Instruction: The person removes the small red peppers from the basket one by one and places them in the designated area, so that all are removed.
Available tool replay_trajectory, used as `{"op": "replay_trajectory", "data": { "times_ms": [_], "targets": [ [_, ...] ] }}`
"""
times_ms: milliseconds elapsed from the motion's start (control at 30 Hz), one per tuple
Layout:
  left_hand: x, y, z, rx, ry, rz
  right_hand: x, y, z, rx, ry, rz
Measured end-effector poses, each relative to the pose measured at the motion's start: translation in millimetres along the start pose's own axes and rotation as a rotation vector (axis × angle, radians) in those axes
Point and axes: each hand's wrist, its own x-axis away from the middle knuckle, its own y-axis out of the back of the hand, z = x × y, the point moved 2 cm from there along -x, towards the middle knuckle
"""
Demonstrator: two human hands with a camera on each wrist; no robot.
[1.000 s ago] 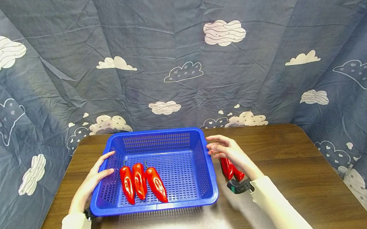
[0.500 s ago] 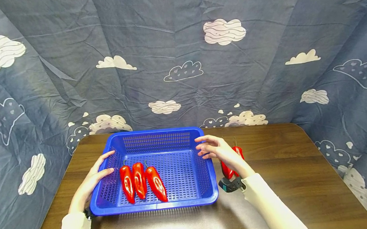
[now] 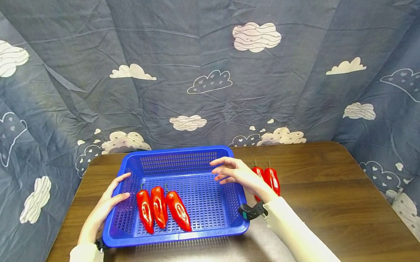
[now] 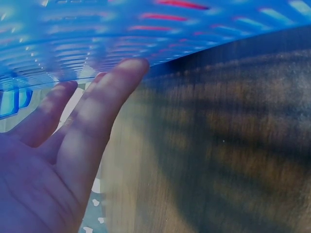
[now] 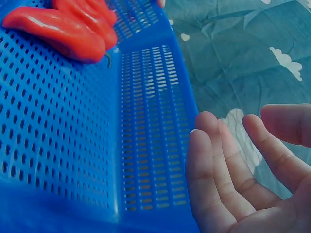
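Note:
My left hand [image 3: 102,211] holds the blue plastic basket [image 3: 178,236] at its left rim. Thumb and one finger lie over that rim; other fingers [image 4: 104,107] reach up under the perforated wall in the left wrist view. Three glossy red peppers [image 3: 159,207] lie side by side in the basket's left half. Over the basket's right side hovers my right hand [image 3: 238,174], fingers loosely bent and nothing between them. Two more red peppers [image 3: 272,180] are on the wooden table just right of the basket, one partly hidden behind my right hand.
The brown wooden table [image 3: 323,187] extends to the right of the basket. Behind it hangs a dark grey-blue cloth [image 3: 201,36] printed with clouds, which also closes in both sides. A black wrist strap [image 3: 253,210] sits on the right wrist.
My right hand has moved left from beyond the basket's right rim to over its inside, uncovering more of the two outer peppers. The left hand and basket have stayed put.

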Motion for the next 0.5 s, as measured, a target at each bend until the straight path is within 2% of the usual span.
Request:
{"op": "replay_trajectory", "data": {
  "times_ms": [500],
  "targets": [
    [-1.0,1.3,1.0,-0.018,-0.006,0.001,-14.1,-20,-9,-0.003,0.01,0.042]
  ]
}}
